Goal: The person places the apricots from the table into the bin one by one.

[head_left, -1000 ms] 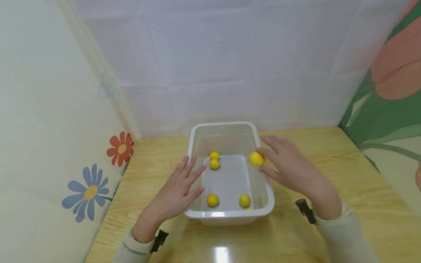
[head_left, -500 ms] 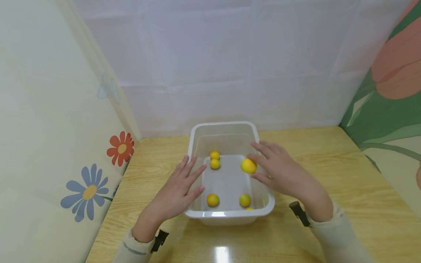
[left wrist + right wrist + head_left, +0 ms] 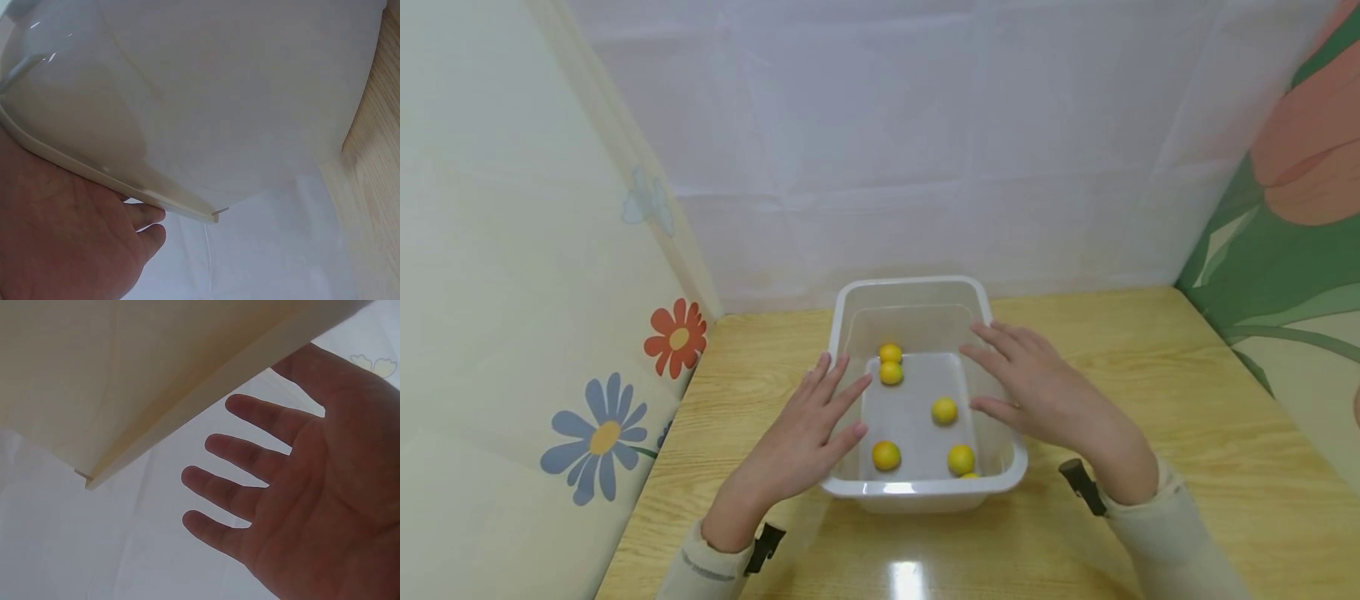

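Note:
A white plastic bin (image 3: 925,488) stands on the table with several small yellow-orange tangerines in it. Two of them, a rear tangerine (image 3: 891,354) and one just in front of it, touch near the back left. Right of centre on the bin floor lies another tangerine (image 3: 944,410). The front tangerines (image 3: 886,455) lie near the near wall, one mostly hidden by the rim. My left hand (image 3: 797,433) rests over the left rim, fingers straight and spread. Above the right rim my right hand (image 3: 1048,392) has its fingers spread and holds nothing; the right wrist view shows its palm (image 3: 325,506).
The wooden table (image 3: 1150,375) extends on both sides of the bin. A white cloth backdrop (image 3: 880,150) rises behind it. A flower-printed panel (image 3: 550,292) stands at left, and a green and pink printed one (image 3: 1300,250) at right.
My right hand has moved left over the bin and let go of a tangerine, which now lies on the bin floor. The left hand has stayed in place.

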`<state>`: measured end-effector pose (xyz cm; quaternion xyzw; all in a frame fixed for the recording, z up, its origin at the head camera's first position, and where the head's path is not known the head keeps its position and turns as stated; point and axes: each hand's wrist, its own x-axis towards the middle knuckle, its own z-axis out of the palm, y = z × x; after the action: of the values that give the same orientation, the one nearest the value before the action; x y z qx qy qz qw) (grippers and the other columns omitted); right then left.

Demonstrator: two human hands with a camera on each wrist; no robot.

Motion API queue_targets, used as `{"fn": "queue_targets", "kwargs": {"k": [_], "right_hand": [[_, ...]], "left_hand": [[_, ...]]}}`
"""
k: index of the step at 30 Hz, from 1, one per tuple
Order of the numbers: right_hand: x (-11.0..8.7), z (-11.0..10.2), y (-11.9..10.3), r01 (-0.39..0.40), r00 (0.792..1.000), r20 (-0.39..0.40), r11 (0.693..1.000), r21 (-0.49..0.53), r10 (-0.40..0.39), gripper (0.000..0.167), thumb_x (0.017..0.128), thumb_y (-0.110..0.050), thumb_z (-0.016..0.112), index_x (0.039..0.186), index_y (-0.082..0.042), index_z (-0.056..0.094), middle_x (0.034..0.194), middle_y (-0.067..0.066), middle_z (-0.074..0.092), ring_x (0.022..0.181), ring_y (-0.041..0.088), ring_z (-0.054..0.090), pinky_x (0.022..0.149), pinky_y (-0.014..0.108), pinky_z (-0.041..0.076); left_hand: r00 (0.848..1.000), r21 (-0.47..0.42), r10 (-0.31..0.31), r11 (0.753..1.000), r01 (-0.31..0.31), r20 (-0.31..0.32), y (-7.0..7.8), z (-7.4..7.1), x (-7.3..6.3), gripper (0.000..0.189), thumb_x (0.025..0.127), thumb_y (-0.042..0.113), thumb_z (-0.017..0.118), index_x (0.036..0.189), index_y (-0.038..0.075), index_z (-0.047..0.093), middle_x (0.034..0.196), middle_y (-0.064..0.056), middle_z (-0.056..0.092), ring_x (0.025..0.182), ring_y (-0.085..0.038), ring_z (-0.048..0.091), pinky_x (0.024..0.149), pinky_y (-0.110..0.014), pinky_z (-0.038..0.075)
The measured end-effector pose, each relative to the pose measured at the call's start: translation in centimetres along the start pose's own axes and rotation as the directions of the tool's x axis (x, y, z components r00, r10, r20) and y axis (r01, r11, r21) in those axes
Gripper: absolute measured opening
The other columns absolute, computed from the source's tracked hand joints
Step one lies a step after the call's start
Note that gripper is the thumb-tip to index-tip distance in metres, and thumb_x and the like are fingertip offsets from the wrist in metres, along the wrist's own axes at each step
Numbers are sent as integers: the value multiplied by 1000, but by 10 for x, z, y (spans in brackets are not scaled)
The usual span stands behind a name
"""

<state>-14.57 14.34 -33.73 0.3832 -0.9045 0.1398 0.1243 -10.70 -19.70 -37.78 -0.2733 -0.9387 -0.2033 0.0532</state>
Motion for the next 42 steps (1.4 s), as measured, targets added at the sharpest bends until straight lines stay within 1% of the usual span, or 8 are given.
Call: {"fn": "queue_targets", "kwargs": {"k": [10,16,23,29,35,42], "right_hand": [[-2,-2,1,-32,999,34,999,-3,32,61,94,-35,73,146,-11,53,158,19,39,143,43,37,118,61,27],[-4,-2,2,-28,999,16,1000,10,28,59,95,-33,73,145,-10,54,158,20,38,142,43,37,117,61,27],[-8,-1,3,-51,998,25,998,26,51,59,95,-33,72,146,-9,54,160,19,36,144,42,35,117,60,26],[-11,0,4,-55,998,2,998,40,55,57,96,-33,71,145,-9,54,159,18,37,143,42,36,117,60,27],[-12,0,4,-66,998,7,997,44,65,57,96,-32,71,145,-9,55,159,19,37,142,44,36,116,62,27],[-12,-1,5,-66,998,4,997,40,66,58,95,-32,72,145,-9,53,159,19,37,142,43,37,116,62,28]], "left_hand": [[1000,2,-12,1000,12,16,1,-2,0,60,106,46,46,160,21,34,170,-7,8,157,-34,1,124,-57,9],[1000,14,-9,1000,9,13,0,-2,0,61,106,45,48,159,21,35,170,-8,8,157,-34,0,125,-56,9],[1000,5,-13,1000,13,16,1,-3,0,61,106,45,48,159,20,35,170,-9,9,157,-33,0,125,-56,8],[1000,5,-14,1000,14,21,2,-3,-1,61,106,45,47,160,21,33,170,-8,7,157,-33,0,125,-56,8],[999,1,-22,1000,22,25,2,-3,-1,61,106,45,46,160,21,33,170,-7,6,157,-32,-1,125,-55,8],[1000,-1,-19,1000,19,17,2,-3,-1,61,106,45,47,160,21,34,170,-8,6,157,-34,0,125,-55,8]]}}
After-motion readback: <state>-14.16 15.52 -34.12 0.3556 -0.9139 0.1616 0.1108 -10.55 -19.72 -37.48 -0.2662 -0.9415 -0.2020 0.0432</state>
